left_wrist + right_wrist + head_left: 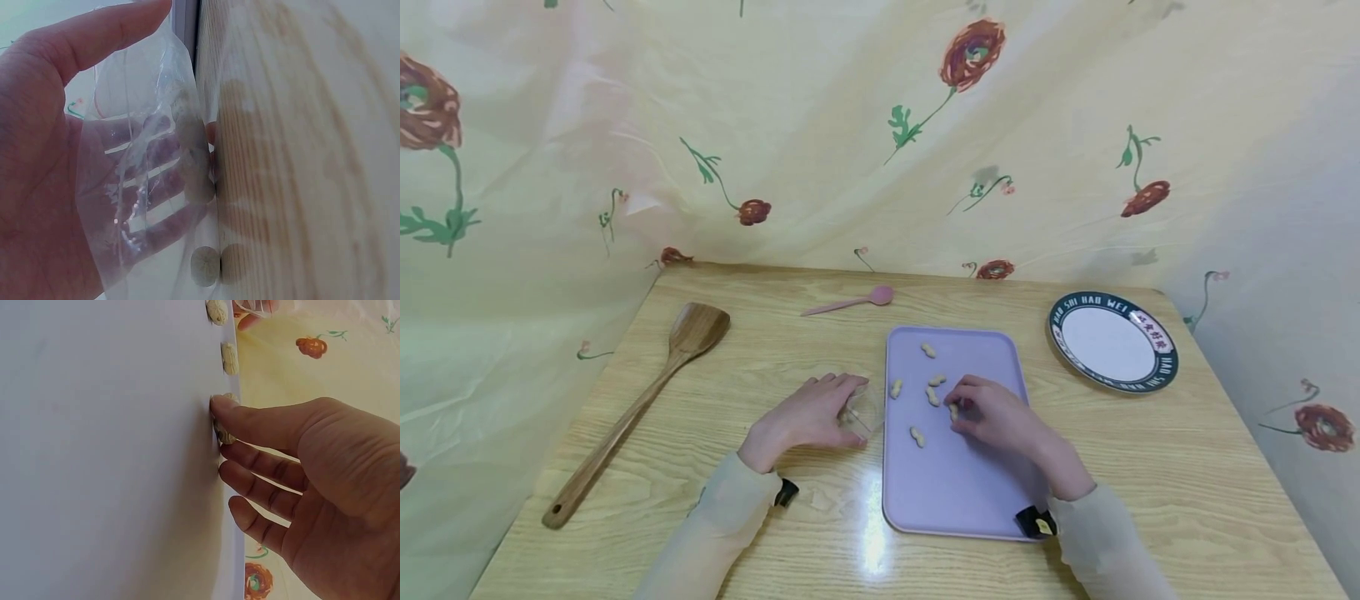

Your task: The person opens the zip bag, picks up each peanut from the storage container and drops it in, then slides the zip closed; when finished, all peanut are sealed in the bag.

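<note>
On the right, a lavender tray (pixel 955 492) bears several unshelled peanuts (pixel 917 436). My right hand (pixel 1000 421) is over its middle, with thumb and index finger pinching a peanut (pixel 226 434) at the tray surface. The other right fingers (pixel 256 487) are slightly bent beside it. Left of the tray, my left hand (pixel 820 412) holds a clear plastic bag (pixel 147 181) between its thumb and curved fingers. Through the film, a few peanut-like shapes (pixel 205 265) show low down, close to the wooden table.
A wooden spatula (pixel 647 400) lies along the left side of the table (pixel 775 542). Behind the tray lies a pink spoon (pixel 880 295). A white plate with a dark lettered rim (pixel 1165 367) sits at the back right. Flowered cloth (pixel 820 125) hangs around the back and sides.
</note>
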{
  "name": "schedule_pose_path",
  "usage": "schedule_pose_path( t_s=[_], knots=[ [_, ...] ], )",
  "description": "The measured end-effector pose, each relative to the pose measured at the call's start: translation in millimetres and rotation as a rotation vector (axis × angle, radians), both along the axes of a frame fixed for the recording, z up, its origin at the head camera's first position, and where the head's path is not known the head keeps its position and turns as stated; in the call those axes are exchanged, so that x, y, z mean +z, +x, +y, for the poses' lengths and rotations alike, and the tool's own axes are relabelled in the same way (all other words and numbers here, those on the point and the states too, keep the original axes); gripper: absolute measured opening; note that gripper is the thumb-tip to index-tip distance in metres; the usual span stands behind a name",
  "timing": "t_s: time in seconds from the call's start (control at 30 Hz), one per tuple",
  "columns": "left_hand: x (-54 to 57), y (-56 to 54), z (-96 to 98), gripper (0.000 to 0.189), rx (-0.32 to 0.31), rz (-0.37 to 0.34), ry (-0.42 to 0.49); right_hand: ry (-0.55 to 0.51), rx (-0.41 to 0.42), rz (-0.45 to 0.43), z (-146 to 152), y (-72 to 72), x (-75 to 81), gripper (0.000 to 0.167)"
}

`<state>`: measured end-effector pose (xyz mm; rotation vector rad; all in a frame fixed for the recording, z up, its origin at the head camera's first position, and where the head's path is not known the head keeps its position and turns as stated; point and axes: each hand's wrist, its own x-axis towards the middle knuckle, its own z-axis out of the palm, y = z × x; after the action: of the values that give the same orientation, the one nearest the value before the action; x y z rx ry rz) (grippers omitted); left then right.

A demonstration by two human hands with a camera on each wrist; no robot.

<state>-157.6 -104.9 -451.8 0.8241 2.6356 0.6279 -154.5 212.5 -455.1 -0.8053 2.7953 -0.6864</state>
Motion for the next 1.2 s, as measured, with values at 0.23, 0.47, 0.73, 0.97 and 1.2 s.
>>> schedule_pose_path(
  t_s=[0.23,0.47,0.73,0.97,1.2],
  knots=[
    [1.3,0.3,-0.1,0.086,0.001,-0.004,0.004,0.002,-0.002,-0.005,0,0.9,0.4,0.029],
    [2.7,0.5,0.1,0.087,0.002,-0.012,0.007,0.007,-0.004,-0.007,-1,1.7,1.1,0.029],
    [2.6,0.6,-0.4,0.086,0.001,-0.017,0.014,0.000,-0.018,-0.009,-1,1.7,5.7,0.028],
    [4.1,0.8,-0.5,0.085,0.003,-0.030,0.021,-0.049,0.001,0.038,-13,1.0,21.3,0.028],
    [4.5,0.1,-1.1,0.085,-0.007,-0.031,0.030,-0.050,0.031,0.070,-36,-1.8,37.6,0.030]
  ],
)
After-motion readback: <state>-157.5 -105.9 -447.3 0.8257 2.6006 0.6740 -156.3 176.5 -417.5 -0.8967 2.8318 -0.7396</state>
